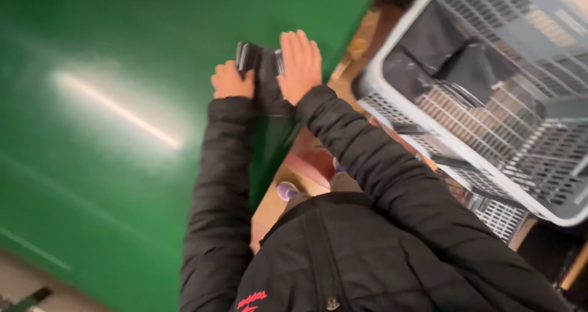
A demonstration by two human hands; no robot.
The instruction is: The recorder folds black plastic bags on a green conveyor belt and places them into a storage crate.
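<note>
Pressing a folded dark cloth (264, 79) on the green table (110, 134), the right hand (299, 64) lies flat, fingers together, to keep it smooth; the left hand (231, 82) is curled at its edge, steadying it.

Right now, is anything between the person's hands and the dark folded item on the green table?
Nothing visible. Both hands already touch the dark folded item: left hand at its left edge, right hand flat along its right side.
</note>
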